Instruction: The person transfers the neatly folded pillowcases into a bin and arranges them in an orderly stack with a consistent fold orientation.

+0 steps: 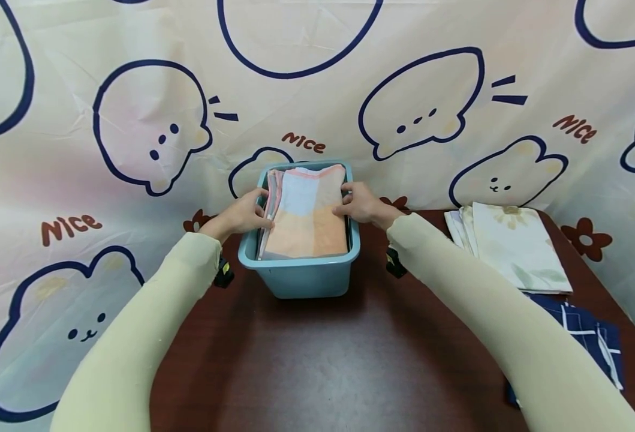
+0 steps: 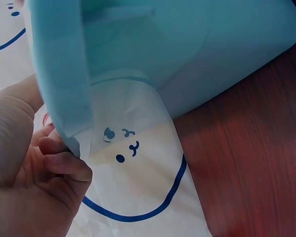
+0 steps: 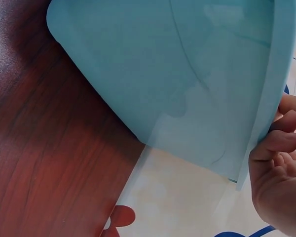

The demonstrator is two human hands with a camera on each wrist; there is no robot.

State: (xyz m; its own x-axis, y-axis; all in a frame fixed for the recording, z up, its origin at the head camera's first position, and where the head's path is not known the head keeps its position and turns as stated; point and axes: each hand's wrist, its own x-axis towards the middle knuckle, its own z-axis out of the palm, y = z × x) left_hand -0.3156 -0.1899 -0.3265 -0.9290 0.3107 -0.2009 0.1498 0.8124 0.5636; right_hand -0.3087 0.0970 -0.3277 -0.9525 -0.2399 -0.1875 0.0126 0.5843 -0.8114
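Note:
A pale blue plastic basin (image 1: pixel 309 279) stands on the table near the wall. In it lies a folded cloth (image 1: pixel 306 213) with light blue, beige and orange blocks and a pink stripe. At its left edge, my left hand (image 1: pixel 241 214) reaches over the rim and pinches the cloth. From the other side my right hand (image 1: pixel 364 204) pinches the right edge, thumb on top. In the left wrist view the basin (image 2: pixel 138 39) hides the left fingertips. In the right wrist view the rim likewise covers part of the right hand (image 3: pixel 281 163).
On the right of the dark wooden table (image 1: pixel 317 360) lies a folded cream cloth (image 1: pixel 517 246) with a flower print. Nearer me, a navy cloth (image 1: pixel 581 324) with white lines is partly behind my right sleeve. A printed sheet (image 1: pixel 317 108) covers the wall behind the basin.

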